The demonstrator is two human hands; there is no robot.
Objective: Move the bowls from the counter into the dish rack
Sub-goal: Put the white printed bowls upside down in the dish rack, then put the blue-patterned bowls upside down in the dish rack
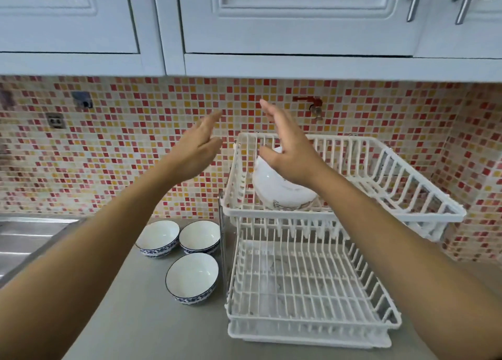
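Note:
Three white bowls with blue patterned outsides stand upright on the grey counter: one at the back left (158, 238), one beside it (200, 237), one nearer me (192, 277). A fourth bowl (279, 188) rests tilted on its side in the top tier of the white two-tier dish rack (423, 196). My right hand (288, 145) hovers above that bowl, fingers spread, holding nothing. My left hand (197, 145) is raised left of the rack in front of the tiled wall, open and empty. The rack's lower tier (307, 286) holds no dishes.
A steel sink (30, 240) lies at the left edge. White wall cabinets (271, 20) hang overhead. A red tap (312, 104) sticks out of the mosaic wall behind the rack, and a socket (55, 120) sits on the wall at left.

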